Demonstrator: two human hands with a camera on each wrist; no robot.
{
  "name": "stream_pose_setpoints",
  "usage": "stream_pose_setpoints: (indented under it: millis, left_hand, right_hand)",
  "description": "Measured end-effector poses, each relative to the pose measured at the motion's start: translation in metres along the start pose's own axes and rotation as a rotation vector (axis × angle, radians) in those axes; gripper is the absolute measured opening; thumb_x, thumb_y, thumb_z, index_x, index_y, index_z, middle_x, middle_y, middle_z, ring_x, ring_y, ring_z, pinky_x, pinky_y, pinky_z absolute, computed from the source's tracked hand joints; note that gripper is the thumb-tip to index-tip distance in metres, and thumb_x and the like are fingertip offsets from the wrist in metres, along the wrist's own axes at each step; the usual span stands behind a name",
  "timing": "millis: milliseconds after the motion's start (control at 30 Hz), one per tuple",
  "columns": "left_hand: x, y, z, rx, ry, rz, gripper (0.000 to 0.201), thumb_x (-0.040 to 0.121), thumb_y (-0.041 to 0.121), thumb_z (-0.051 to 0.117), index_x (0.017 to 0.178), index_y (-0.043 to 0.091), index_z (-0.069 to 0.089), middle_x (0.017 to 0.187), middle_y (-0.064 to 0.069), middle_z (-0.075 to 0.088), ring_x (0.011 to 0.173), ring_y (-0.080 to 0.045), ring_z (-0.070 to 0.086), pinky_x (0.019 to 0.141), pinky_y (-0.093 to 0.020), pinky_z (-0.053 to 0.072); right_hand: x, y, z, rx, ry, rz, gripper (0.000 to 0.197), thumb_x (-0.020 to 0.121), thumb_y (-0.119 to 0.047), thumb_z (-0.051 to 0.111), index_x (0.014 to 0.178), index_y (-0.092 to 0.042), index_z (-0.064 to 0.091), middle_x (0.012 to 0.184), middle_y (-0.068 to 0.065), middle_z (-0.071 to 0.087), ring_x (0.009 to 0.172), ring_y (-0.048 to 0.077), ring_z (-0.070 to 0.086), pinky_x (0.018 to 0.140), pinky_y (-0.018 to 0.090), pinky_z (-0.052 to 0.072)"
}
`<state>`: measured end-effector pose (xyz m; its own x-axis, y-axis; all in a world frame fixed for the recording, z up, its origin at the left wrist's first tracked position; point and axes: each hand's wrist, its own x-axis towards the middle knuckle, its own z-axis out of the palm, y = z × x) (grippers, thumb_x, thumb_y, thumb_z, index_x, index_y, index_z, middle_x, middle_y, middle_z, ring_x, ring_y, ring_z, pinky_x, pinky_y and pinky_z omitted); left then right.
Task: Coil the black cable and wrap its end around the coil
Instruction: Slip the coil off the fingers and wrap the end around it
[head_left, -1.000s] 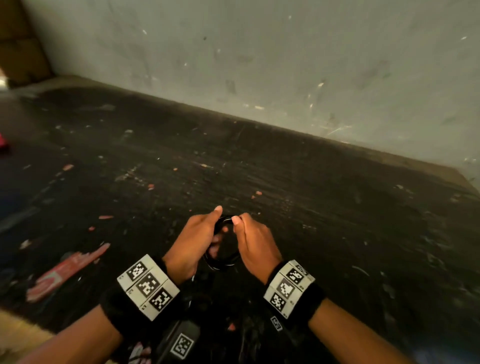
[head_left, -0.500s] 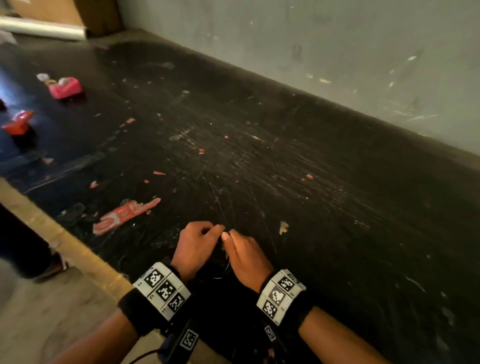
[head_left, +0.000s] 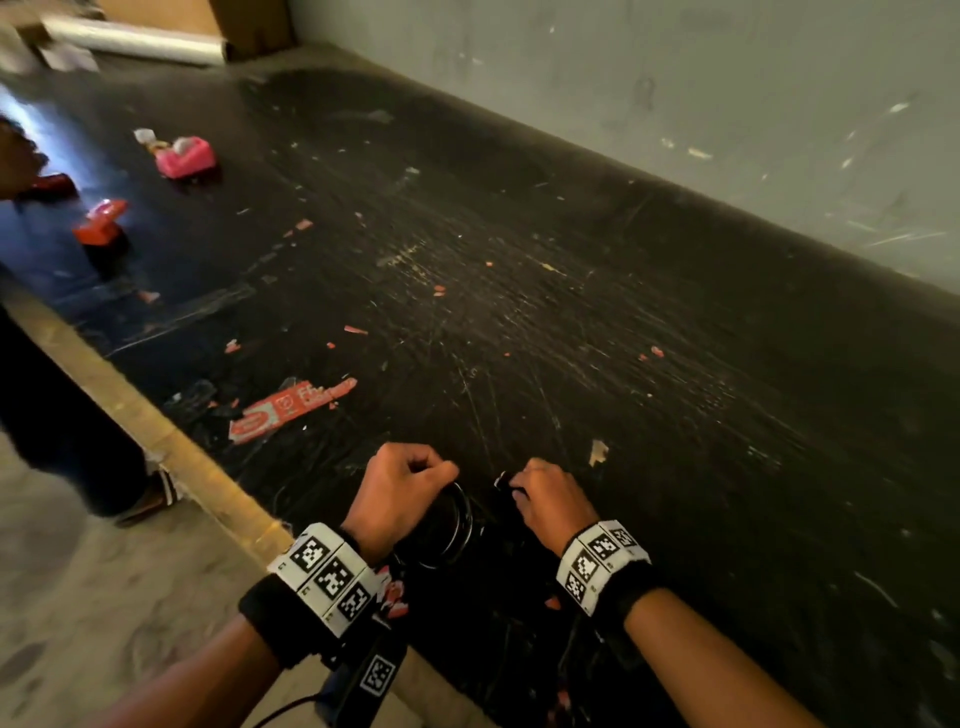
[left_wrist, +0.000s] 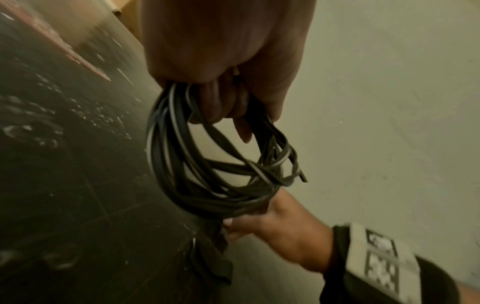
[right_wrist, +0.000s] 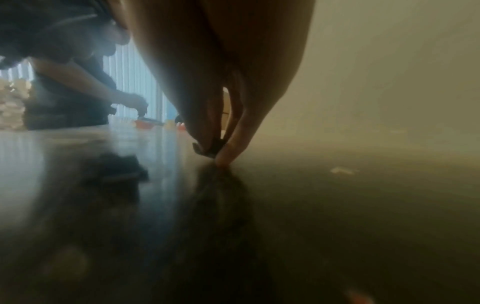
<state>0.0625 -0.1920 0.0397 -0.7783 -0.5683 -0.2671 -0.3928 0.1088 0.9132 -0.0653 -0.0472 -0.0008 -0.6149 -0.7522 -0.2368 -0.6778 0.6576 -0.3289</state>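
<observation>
The black cable (left_wrist: 207, 164) is wound into a loose coil of several loops, and one cut end (left_wrist: 302, 179) sticks out to the side. My left hand (head_left: 400, 493) grips the top of the coil (head_left: 452, 525) in a fist, just above the dark table (head_left: 571, 338). My right hand (head_left: 550, 504) is a short way to its right. Its thumb and fingers pinch a short black piece of the cable (right_wrist: 210, 148), and one fingertip (right_wrist: 223, 160) touches the tabletop. In the left wrist view the right hand (left_wrist: 272, 228) sits at the coil's lower edge.
A torn red wrapper (head_left: 291, 410) lies left of my hands. A pink object (head_left: 184, 156) and red pieces (head_left: 101, 223) lie farther left. Another person (head_left: 52, 415) stands by the table's wooden edge (head_left: 156, 431). A grey wall (head_left: 675, 78) backs the table.
My hands were close together on the coil; the right hand has drawn away to the right with a piece of cable. The head view has swung, bringing the table's left side into view.
</observation>
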Motion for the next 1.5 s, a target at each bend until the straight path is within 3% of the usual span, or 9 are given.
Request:
stream_pose_setpoints:
  millis: [200,433,633,867,967,1067,1167,1267,1500]
  left_hand:
    - [0.000,0.015,0.030,-0.065,-0.160,0.108,0.022,0.081,0.011,0.068,0.062,0.023,0.071,0.055,0.014,0.067,0.053,0.007,0.057,0.055,-0.009,0.040]
    - [0.000,0.052,0.071,-0.140,-0.317,0.271,0.021,0.084,0.011,0.066,0.063,0.013,0.068,0.057,0.008,0.063,0.056,0.001,0.054,0.059,-0.013,0.040]
    - [-0.006,0.075,0.100,-0.030,-0.384,0.456,0.034,0.083,0.006,0.064,0.054,0.024,0.063,0.054,0.013,0.061,0.058,0.004,0.054,0.061,-0.016,0.041]
    - [-0.014,0.097,0.121,-0.052,-0.316,0.606,0.025,0.084,0.012,0.064,0.059,0.016,0.065,0.053,0.004,0.058,0.056,0.000,0.052,0.055,-0.021,0.041]
    - [-0.015,0.108,0.122,-0.059,-0.283,0.632,0.030,0.084,0.011,0.064,0.055,0.019,0.061,0.052,0.011,0.055,0.054,0.000,0.050,0.055,-0.019,0.039]
    - [-0.008,0.125,0.115,-0.215,-0.308,0.446,0.036,0.085,0.007,0.062,0.051,0.019,0.059,0.048,0.008,0.049,0.049,-0.004,0.044,0.050,-0.020,0.036]
    - [-0.008,0.136,0.105,-0.255,-0.388,0.288,0.040,0.087,0.011,0.060,0.048,0.021,0.061,0.042,0.009,0.042,0.038,-0.003,0.036,0.036,-0.014,0.027]
    - [-0.016,0.146,0.099,-0.238,-0.448,0.300,0.027,0.087,0.014,0.060,0.061,0.016,0.064,0.046,0.006,0.041,0.040,-0.005,0.035,0.038,-0.016,0.026]
    - [-0.025,0.161,0.097,-0.285,-0.465,0.295,0.024,0.088,0.019,0.060,0.064,0.015,0.062,0.044,0.009,0.037,0.038,-0.005,0.032,0.038,-0.019,0.024]
  right_hand:
    - [-0.025,-0.003,-0.037,0.570,0.238,-0.004,0.013,0.082,-0.011,0.065,0.093,-0.011,0.073,0.089,0.006,0.074,0.080,0.016,0.069,0.082,0.040,0.056]
    - [-0.076,0.008,-0.079,0.437,0.398,-0.111,0.012,0.083,-0.011,0.063,0.090,-0.016,0.072,0.085,0.002,0.072,0.080,0.013,0.066,0.076,0.030,0.051]
    - [-0.091,0.025,-0.089,0.704,0.592,0.219,0.017,0.084,-0.007,0.059,0.074,-0.020,0.065,0.076,0.003,0.072,0.068,0.014,0.068,0.064,0.033,0.058]
    - [-0.089,0.034,-0.111,1.047,0.677,0.508,0.013,0.084,-0.005,0.056,0.079,-0.016,0.061,0.077,0.006,0.071,0.070,0.020,0.068,0.065,0.039,0.058]
    - [-0.097,0.029,-0.130,1.188,0.636,0.386,0.013,0.088,-0.002,0.053,0.094,-0.010,0.061,0.088,0.008,0.068,0.073,0.013,0.065,0.061,0.022,0.054]
    - [-0.114,0.033,-0.144,1.367,0.489,0.166,0.027,0.086,0.008,0.052,0.109,-0.003,0.060,0.100,0.012,0.066,0.081,0.016,0.069,0.069,0.020,0.057]
    - [-0.129,0.040,-0.158,1.291,0.395,0.062,0.035,0.082,0.015,0.052,0.106,-0.008,0.062,0.097,0.010,0.066,0.085,0.017,0.070,0.075,0.022,0.057]
    - [-0.136,0.040,-0.172,1.127,0.362,-0.002,0.036,0.080,0.009,0.062,0.111,-0.009,0.059,0.097,0.012,0.065,0.082,0.016,0.069,0.073,0.022,0.056]
    - [-0.146,0.032,-0.189,0.755,0.562,-0.093,0.023,0.074,0.005,0.070,0.075,-0.015,0.059,0.087,0.005,0.067,0.081,0.011,0.067,0.074,0.024,0.054]
